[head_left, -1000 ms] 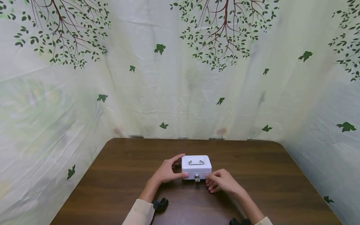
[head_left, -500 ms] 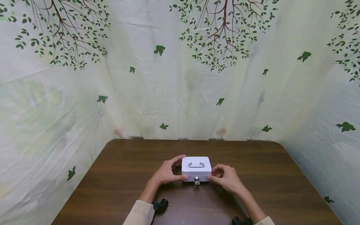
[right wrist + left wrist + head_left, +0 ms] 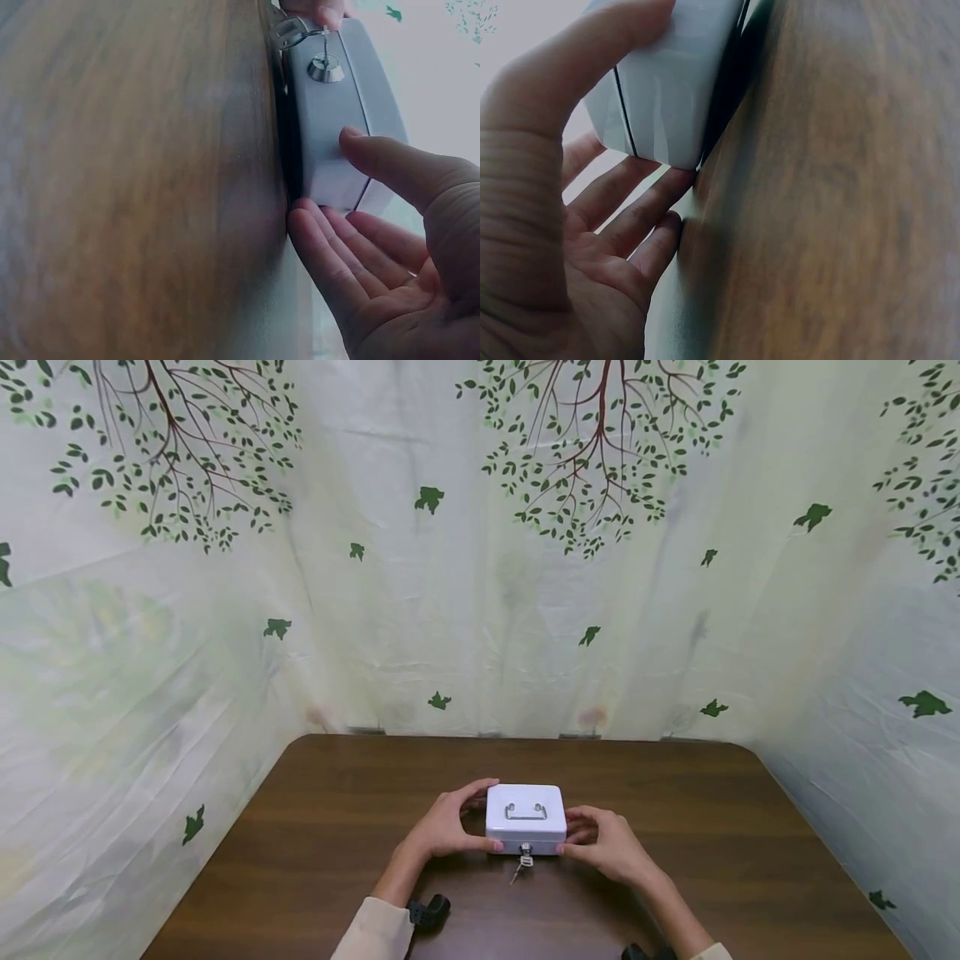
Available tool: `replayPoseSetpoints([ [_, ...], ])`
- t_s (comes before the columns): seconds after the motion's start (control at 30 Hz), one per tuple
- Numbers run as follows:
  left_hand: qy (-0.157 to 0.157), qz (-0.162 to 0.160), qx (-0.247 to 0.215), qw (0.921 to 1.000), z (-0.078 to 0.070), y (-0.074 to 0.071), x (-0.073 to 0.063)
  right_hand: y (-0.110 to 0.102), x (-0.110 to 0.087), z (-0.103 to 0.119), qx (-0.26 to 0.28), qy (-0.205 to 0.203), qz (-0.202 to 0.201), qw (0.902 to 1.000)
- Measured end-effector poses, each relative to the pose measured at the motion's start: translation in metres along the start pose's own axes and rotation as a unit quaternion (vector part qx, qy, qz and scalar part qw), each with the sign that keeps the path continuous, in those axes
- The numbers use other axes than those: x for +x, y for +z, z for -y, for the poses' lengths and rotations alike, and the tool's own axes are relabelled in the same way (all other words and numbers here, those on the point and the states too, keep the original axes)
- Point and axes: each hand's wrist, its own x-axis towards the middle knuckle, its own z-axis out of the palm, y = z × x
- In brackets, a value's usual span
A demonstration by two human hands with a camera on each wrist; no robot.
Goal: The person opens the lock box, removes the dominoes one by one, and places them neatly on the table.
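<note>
A small white cash box point(image 3: 525, 797) is on the brown table, its lid down and a wire handle point(image 3: 526, 816) lying flat on top. In its front lock point(image 3: 325, 69) sits a key, with another key point(image 3: 515, 872) dangling from the ring. My left hand point(image 3: 442, 828) grips the left end, thumb on the front face and fingers at the side. At the right end my right hand point(image 3: 611, 845) holds the box likewise, thumb point(image 3: 390, 161) pressed to the front. Both wrist views show a dark strip under the box; whether it touches the table I cannot tell.
The wooden table point(image 3: 360, 777) reaches back to a pale curtain point(image 3: 480, 610) printed with leaves and branches, which also hangs along both sides. A black wrist camera point(image 3: 430, 912) is strapped to the left wrist, and another point(image 3: 647, 952) shows at the lower frame edge.
My right hand has left the keys by the lock and taken hold of the box's right end. The keys now hang loose. The box has come slightly nearer; my left hand keeps its grip.
</note>
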Motion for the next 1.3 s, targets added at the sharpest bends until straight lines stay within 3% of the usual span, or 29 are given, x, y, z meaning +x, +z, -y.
replayPoseSetpoints([
  [0.43, 0.008, 0.009, -0.004, 0.9999, -0.003, 0.001, 0.001, -0.004, 0.0, 0.0, -0.001, -0.008, 0.024, 0.9997],
  [0.6, 0.009, 0.014, -0.017, 0.9997, 0.0, 0.003, 0.0, -0.008, 0.003, 0.0, 0.0, -0.025, 0.052, 0.9983],
  [0.87, 0.005, 0.016, -0.03, 0.9994, -0.001, 0.001, 0.001, -0.017, 0.02, -0.004, -0.093, -0.053, 0.077, 0.9913],
  [1.03, 0.007, 0.016, -0.026, 0.9995, -0.001, 0.001, 0.002, -0.021, 0.023, -0.01, -0.094, -0.078, 0.088, 0.9886],
  [1.3, 0.061, 0.027, -0.045, 0.9967, 0.003, -0.006, 0.0, -0.024, 0.025, -0.014, -0.076, -0.107, 0.097, 0.9866],
])
